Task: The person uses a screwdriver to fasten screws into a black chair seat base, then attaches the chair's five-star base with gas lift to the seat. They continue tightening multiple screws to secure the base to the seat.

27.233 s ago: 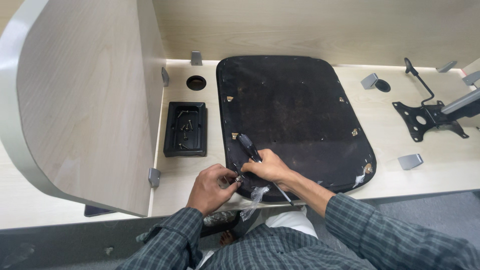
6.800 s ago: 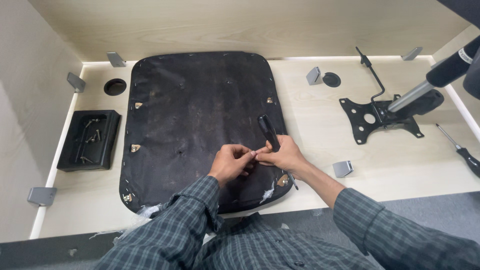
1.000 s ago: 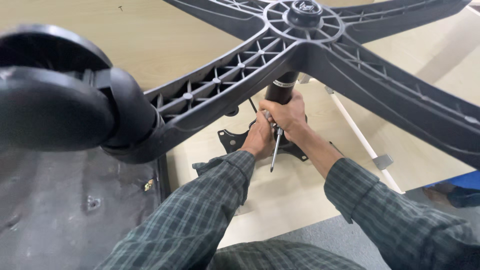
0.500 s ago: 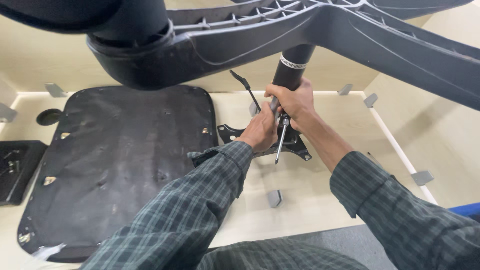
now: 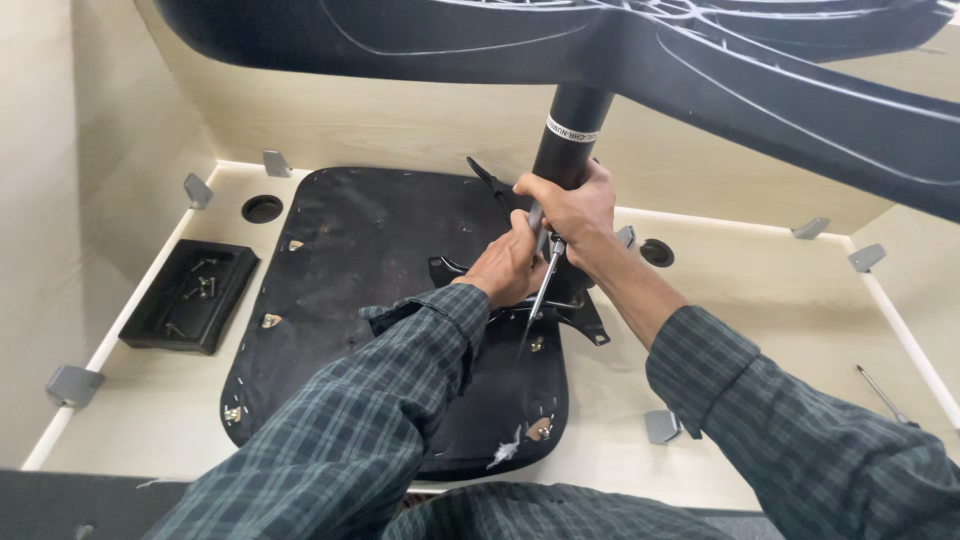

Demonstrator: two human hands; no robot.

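Chair base point(image 5: 760, 60) looms overhead; screw tray point(image 5: 190, 297) lies left of seat pad point(image 5: 360, 290)

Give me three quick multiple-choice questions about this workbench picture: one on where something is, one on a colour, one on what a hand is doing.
1. Where does the small black parts tray lie?
A. left of the seat pad
B. right of the seat pad
C. on top of the seat pad

2. What colour is the seat pad?
A. white
B. black
C. red

3. What is the right hand doing?
A. resting flat on the table
B. gripping the black column together with a screwdriver
C. reaching into the tray

Answers: 1 A, the tray sits by the pad's left edge. 2 B, the pad is black. 3 B, the fingers wrap the black column, with the screwdriver hanging below.
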